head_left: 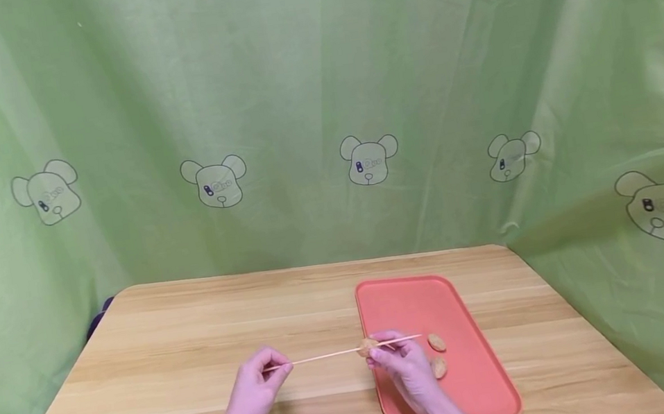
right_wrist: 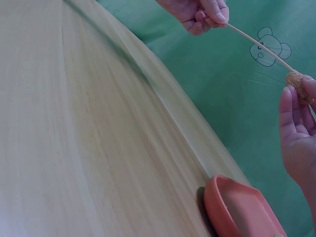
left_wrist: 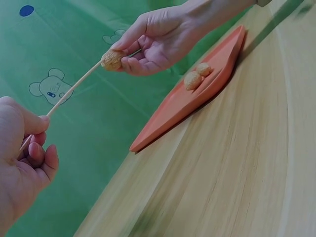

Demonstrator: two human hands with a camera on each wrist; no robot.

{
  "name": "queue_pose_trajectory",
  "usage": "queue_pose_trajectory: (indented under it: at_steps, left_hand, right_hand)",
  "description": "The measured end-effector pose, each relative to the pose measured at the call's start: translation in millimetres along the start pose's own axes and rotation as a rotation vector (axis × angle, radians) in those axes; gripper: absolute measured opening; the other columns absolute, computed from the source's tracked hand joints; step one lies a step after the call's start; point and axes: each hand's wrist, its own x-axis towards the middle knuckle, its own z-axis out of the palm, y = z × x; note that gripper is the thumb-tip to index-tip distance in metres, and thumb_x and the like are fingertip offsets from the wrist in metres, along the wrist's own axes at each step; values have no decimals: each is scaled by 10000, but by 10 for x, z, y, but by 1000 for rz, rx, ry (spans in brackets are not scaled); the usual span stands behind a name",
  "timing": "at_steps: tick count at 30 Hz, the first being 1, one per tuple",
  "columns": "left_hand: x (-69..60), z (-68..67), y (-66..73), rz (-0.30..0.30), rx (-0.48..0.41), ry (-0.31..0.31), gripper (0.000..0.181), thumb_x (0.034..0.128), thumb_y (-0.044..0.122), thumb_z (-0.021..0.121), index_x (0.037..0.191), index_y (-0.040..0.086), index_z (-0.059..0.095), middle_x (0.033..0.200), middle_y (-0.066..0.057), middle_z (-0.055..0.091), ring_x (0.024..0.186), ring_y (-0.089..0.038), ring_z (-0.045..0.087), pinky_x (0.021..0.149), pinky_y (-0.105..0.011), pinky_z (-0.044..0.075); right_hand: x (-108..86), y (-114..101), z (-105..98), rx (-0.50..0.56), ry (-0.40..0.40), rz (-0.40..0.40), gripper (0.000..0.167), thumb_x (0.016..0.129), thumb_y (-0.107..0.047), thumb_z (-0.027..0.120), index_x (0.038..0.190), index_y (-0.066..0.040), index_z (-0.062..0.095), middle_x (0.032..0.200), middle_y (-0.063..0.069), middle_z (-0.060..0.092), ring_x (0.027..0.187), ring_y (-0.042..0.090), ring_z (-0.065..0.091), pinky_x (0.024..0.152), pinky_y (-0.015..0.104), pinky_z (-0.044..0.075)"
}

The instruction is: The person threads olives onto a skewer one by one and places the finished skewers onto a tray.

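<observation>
A thin wooden skewer (head_left: 326, 357) runs level above the table between both hands. Its left end is pinched between the thumb and fingers of my left hand (head_left: 252, 392). With thumb and fingertips, my right hand (head_left: 410, 371) grips a rough brown meatball (left_wrist: 111, 59) threaded on the skewer. In the head view the skewer's pointed end sticks out past the meatball, over the right hand. Two more meatballs, a far one (head_left: 436, 342) and a nearer one (head_left: 438, 367), lie on the red tray (head_left: 395, 307) beneath and beside the right hand.
The tray rests on the right half of a light wooden table (head_left: 227, 319). Its raised rim runs under the right wrist. A green curtain (head_left: 297, 225) printed with bear heads hangs behind the table and along its sides.
</observation>
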Motion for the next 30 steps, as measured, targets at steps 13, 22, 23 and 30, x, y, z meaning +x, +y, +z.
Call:
queue_pose_trajectory:
  at_steps: [13,22,23,30]
  left_hand:
    - [-7,72,55,-19,-3,-9,86,810,-57,628,781,19,601,749,-41,555,681,-106,512,634,-225,461]
    - [-13,120,36,9,3,-39,82,821,-37,625,790,33,596,770,-48,559,715,-119,521,656,-235,469]
    - [-16,122,34,10,3,-39,80,821,-36,624,791,32,595,770,-48,559,713,-119,520,654,-234,469]
    - [-31,152,36,-8,-5,-41,75,820,-43,620,799,23,593,743,-51,534,667,-112,486,599,-212,439]
  right_hand:
    - [14,87,76,37,-25,44,328,835,156,491,995,-83,650,922,54,682,793,116,632,723,224,507]
    - [3,163,137,13,-23,46,297,831,137,516,992,-86,630,925,39,670,810,119,630,726,234,509]
    - [2,168,144,10,-18,49,292,830,134,519,991,-84,628,924,39,669,811,119,630,726,234,510]
    - [-13,196,186,2,8,87,277,830,117,541,979,-97,636,912,35,669,784,114,623,716,231,509]
